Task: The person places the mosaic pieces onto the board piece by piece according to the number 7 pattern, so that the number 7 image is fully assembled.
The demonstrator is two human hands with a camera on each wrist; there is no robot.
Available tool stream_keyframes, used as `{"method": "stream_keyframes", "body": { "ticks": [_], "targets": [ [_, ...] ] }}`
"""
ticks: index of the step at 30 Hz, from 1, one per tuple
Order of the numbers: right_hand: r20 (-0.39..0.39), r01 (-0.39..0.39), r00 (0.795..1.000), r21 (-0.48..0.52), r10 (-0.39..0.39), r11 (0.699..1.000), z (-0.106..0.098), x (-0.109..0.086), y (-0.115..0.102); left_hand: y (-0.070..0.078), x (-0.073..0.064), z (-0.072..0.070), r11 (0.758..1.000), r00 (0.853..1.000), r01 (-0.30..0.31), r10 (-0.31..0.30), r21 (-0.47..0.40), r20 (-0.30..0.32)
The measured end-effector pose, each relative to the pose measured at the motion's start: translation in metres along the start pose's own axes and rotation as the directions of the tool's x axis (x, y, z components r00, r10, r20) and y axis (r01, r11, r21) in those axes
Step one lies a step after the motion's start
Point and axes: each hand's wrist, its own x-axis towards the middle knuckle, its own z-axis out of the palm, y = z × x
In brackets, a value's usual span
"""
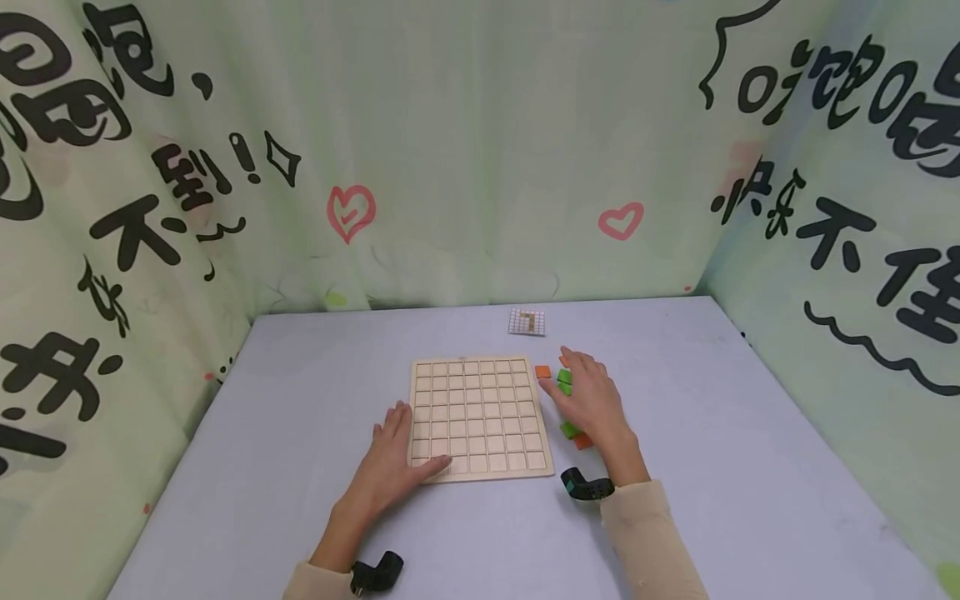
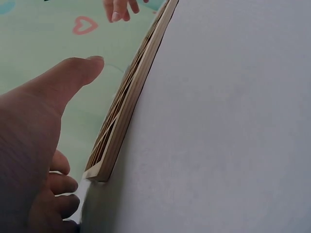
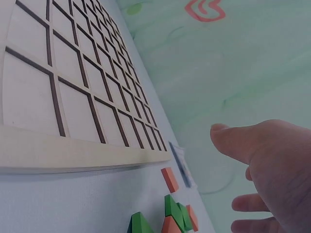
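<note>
A light wooden grid board [image 1: 480, 418] with square cells lies flat on the white table. My left hand [image 1: 388, 460] is at its left side, fingers along the edge and thumb reaching over the near left corner. To the right of the board, my right hand [image 1: 594, 400] is held over a scatter of small blocks, thumb spread from the fingers and nothing in its grasp. An orange block [image 1: 543, 372] lies by the board's far right corner. Green blocks [image 1: 565, 376] are beside the right fingers; another green block [image 1: 570, 429] and an orange block [image 1: 582, 442] lie nearer the wrist.
Behind the board, near the table's far edge, lies a small card [image 1: 527, 322] printed with a grid and a coloured pattern. Pale green curtains [image 1: 480, 167] with black writing and red hearts surround the table [image 1: 750, 467]. Each wrist wears a black camera [image 1: 587, 485].
</note>
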Motion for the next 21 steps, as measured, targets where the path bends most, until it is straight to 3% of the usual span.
{"method": "stream_keyframes", "body": {
  "ticks": [10, 21],
  "targets": [
    [0.019, -0.037, 0.999, 0.033, 0.037, 0.999, 0.0024, 0.0017, 0.0037, -0.0031, -0.0047, 0.0006, 0.998, 0.999, -0.051, 0.051, 0.049, -0.004],
    [0.016, -0.064, 0.998, 0.055, 0.063, 0.996, 0.0054, 0.0015, 0.0085, -0.0089, -0.0051, 0.0056, 0.996, 0.998, -0.061, 0.061, 0.063, -0.006]
  ]
}}
